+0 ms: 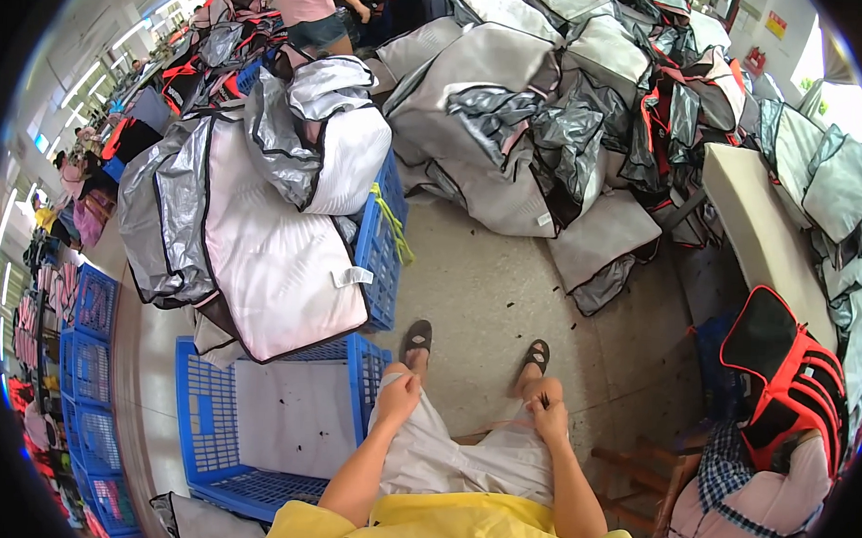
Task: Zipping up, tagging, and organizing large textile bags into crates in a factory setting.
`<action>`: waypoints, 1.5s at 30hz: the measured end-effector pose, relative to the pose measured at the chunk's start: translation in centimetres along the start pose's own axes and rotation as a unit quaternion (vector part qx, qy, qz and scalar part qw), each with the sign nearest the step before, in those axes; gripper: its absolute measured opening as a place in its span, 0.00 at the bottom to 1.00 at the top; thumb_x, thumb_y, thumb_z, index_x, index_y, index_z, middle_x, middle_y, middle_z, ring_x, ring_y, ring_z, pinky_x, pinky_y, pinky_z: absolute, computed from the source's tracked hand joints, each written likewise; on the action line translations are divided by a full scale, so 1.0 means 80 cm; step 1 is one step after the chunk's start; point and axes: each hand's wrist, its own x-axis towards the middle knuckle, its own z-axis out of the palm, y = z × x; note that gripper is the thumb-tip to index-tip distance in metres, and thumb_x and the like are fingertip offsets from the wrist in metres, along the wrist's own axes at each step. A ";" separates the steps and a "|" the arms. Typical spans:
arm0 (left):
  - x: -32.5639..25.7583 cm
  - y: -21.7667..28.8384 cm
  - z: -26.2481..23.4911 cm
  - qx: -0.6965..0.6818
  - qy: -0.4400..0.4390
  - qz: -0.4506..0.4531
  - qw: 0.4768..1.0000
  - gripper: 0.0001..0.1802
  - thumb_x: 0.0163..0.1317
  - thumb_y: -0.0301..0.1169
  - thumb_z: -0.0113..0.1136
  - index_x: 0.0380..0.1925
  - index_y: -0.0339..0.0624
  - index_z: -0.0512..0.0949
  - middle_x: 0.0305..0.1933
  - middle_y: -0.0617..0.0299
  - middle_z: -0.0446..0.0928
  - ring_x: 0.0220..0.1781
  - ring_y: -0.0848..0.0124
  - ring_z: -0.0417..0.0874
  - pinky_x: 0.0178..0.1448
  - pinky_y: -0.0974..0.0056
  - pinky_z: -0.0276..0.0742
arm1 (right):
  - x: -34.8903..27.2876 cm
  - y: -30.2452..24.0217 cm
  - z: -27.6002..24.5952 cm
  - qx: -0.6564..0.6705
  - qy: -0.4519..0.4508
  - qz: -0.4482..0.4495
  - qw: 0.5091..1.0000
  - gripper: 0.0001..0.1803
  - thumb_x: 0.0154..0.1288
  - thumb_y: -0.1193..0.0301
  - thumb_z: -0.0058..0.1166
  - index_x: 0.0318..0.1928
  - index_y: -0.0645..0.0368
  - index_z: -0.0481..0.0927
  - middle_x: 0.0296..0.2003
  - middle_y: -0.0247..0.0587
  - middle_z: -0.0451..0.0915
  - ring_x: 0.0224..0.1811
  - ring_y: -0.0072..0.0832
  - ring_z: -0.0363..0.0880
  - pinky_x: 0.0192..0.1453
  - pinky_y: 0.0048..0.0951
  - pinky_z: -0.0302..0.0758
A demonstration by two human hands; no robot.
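My left hand (398,399) is closed at my left knee, its fingers against the hem of my pale shorts (423,451), where the cloth bunches. At the other knee, my right hand (548,420) is closed too, with a small black object (544,401) poking out of its fingers; its kind is too small to tell. To the left, a large sewn piece in white and silver with black edging (273,252) lies over a blue plastic crate (384,238). In front of it stands an open blue crate (213,404) with a white sheet (295,417) inside.
A big heap of white and silver padded pieces (496,99) fills the far side. On the right are a beige panel (760,216), a red-and-black bag (796,391) and a wooden stool (643,480). A person in pink (308,4) stands beyond the heap. Stacked blue crates (90,370) line the left.
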 end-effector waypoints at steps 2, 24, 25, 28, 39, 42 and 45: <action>0.002 0.000 0.001 0.061 -0.040 -0.012 0.997 0.18 0.73 0.46 0.57 0.35 0.44 0.85 0.34 0.44 0.85 0.40 0.41 0.86 0.43 0.43 0.80 | 0.000 0.006 0.003 -0.011 0.009 -0.019 1.000 0.21 0.68 0.57 0.66 0.37 0.68 0.88 0.30 0.62 0.86 0.35 0.53 0.89 0.42 0.46 0.82; 0.030 0.020 -0.016 -0.131 -0.041 -0.071 0.988 0.20 0.77 0.44 0.57 0.34 0.40 0.85 0.25 0.48 0.84 0.27 0.56 0.88 0.34 0.54 0.79 | 0.024 0.022 0.016 0.024 0.014 -0.047 0.999 0.20 0.69 0.59 0.64 0.36 0.68 0.89 0.29 0.53 0.88 0.31 0.40 0.88 0.41 0.43 0.81; 0.052 0.025 -0.029 -0.130 -0.030 -0.038 0.990 0.20 0.78 0.44 0.57 0.34 0.39 0.84 0.24 0.51 0.83 0.26 0.60 0.87 0.33 0.57 0.78 | 0.026 0.028 0.017 0.012 0.021 -0.060 0.998 0.20 0.69 0.59 0.64 0.37 0.69 0.88 0.28 0.52 0.88 0.30 0.38 0.88 0.40 0.42 0.81; 0.142 0.029 -0.101 -0.139 0.047 0.010 0.989 0.20 0.78 0.43 0.57 0.33 0.38 0.84 0.22 0.54 0.83 0.24 0.63 0.86 0.32 0.59 0.78 | 0.025 0.028 0.014 0.086 -0.017 -0.032 0.996 0.19 0.69 0.62 0.64 0.39 0.72 0.86 0.28 0.49 0.87 0.31 0.33 0.86 0.39 0.40 0.80; 0.426 0.141 -0.379 -0.101 0.258 -0.043 0.960 0.66 0.48 0.75 0.70 0.66 0.22 0.68 0.61 0.30 0.80 0.65 0.36 0.81 0.66 0.50 0.79 | 0.025 0.012 0.007 0.140 -0.020 0.047 0.989 0.17 0.72 0.69 0.61 0.31 0.72 0.87 0.24 0.45 0.86 0.24 0.28 0.80 0.32 0.36 0.76; 0.473 0.120 -0.405 -0.130 0.345 -0.038 0.929 0.62 0.48 0.70 0.74 0.66 0.22 0.73 0.64 0.29 0.78 0.67 0.42 0.81 0.67 0.51 0.78 | 0.014 -0.006 0.022 0.151 -0.034 0.036 0.987 0.16 0.71 0.69 0.62 0.31 0.72 0.88 0.25 0.47 0.87 0.25 0.28 0.81 0.34 0.38 0.77; 0.483 0.172 -0.367 -0.061 0.314 -0.109 0.941 0.36 0.60 0.56 0.70 0.45 0.26 0.85 0.51 0.33 0.85 0.58 0.41 0.86 0.61 0.45 0.81 | 0.008 0.003 0.001 0.089 -0.018 0.021 0.996 0.16 0.72 0.66 0.62 0.32 0.68 0.89 0.25 0.48 0.87 0.26 0.34 0.85 0.36 0.41 0.80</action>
